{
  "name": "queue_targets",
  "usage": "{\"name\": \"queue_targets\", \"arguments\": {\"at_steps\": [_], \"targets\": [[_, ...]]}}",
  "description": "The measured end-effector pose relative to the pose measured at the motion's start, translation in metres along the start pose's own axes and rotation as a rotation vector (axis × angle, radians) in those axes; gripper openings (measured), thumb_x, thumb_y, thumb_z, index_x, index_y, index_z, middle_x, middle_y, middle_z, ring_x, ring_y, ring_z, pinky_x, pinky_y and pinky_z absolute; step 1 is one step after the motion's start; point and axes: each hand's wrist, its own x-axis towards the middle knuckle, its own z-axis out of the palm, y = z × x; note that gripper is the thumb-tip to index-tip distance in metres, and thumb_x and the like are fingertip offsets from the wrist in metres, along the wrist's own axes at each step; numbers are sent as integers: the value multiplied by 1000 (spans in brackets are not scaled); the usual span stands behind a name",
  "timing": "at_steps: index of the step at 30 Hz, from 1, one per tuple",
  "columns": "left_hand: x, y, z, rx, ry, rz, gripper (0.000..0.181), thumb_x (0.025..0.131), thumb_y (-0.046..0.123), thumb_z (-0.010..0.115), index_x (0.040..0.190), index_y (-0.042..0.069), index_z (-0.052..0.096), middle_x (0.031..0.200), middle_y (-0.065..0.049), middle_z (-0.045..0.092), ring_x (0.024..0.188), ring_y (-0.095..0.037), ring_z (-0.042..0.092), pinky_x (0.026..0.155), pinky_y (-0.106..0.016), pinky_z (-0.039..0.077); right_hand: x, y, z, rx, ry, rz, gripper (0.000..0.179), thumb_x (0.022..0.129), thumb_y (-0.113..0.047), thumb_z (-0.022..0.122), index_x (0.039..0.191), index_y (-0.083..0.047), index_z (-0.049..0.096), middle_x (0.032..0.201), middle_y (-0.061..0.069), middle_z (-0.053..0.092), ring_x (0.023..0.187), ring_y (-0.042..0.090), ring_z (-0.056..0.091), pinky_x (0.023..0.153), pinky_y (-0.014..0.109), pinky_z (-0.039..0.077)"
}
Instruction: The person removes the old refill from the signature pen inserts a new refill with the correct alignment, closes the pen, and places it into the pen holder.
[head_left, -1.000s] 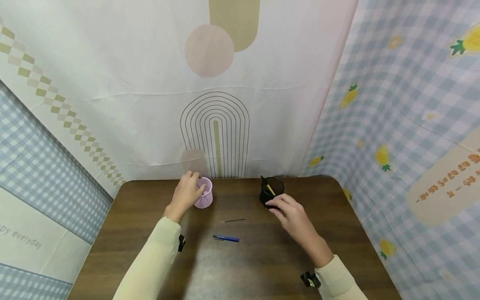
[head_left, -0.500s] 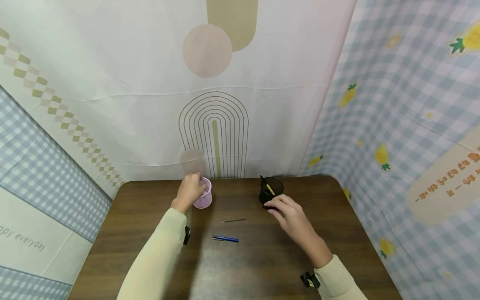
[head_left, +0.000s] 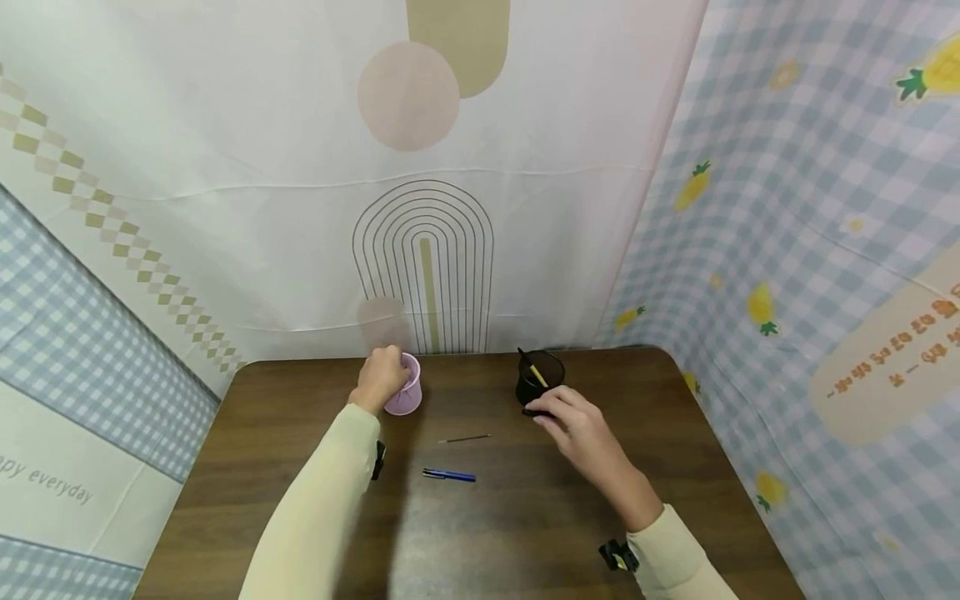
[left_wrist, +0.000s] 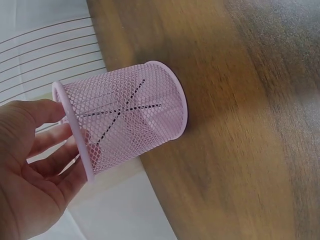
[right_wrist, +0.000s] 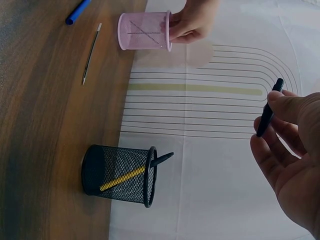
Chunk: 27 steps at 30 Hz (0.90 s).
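My left hand [head_left: 381, 379] is at the mouth of a pink mesh pen cup [head_left: 405, 402]. In the left wrist view, the thumb of the left hand [left_wrist: 30, 170] meets the cup's rim and the other fingers reach into the opening. Their tips are partly hidden by the mesh. Thin dark crossing lines show through the cup's wall [left_wrist: 150, 112]. My right hand [head_left: 588, 433] pinches a short black pen [right_wrist: 269, 110] between thumb and fingers, in front of a black mesh pen cup [head_left: 528, 392]. A yellow and black pen [right_wrist: 125, 177] leans inside that black cup.
On the brown wooden table [head_left: 465, 533], between the hands, lie a thin pen refill [head_left: 467, 438] and, nearer, a blue pen [head_left: 449, 475]. Behind the table hangs a patterned white cloth [head_left: 300, 208]. A blue checked cloth [head_left: 810, 333] hangs on the right.
My left hand has come down further onto the pink cup, its fingers drawn in closer. The right hand stays in nearly the same place with the short black pen.
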Motion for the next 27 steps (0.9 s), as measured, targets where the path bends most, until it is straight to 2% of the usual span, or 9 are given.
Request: {"name": "queue_targets", "arguments": {"at_steps": [8, 14, 20, 27], "targets": [[5, 6, 3, 47, -40, -22, 11, 90, 11, 68, 92, 0, 68, 97, -21, 73, 84, -32, 68, 73, -49, 57, 1, 0, -1, -2, -2, -2, 23, 85, -3, 81, 105, -13, 77, 106, 1, 68, 94, 14, 66, 75, 18, 53], [7, 11, 8, 97, -6, -2, 17, 89, 11, 66, 99, -3, 69, 103, -27, 73, 90, -44, 72, 72, -55, 59, -1, 1, -1, -4, 2, -6, 26, 83, 0, 82, 105, -13, 76, 105, 1, 68, 92, 14, 66, 72, 22, 55], [9, 11, 12, 102, -6, -44, 18, 90, 11, 64, 99, -3, 69, 105, -29, 72, 94, -46, 72, 74, -57, 59, -3, 0, -1, -6, -12, -1, 25, 84, -1, 81, 105, -14, 76, 105, 0, 68, 93, 14, 66, 73, 23, 56], [6, 11, 10, 100, -32, -40, 18, 91, 10, 63, 101, -4, 67, 107, -30, 71, 96, -48, 71, 75, -57, 59, -3, 0, -3, 7, -21, 14, 26, 84, 0, 81, 106, -14, 76, 106, 0, 69, 94, 14, 66, 78, 14, 51]]}}
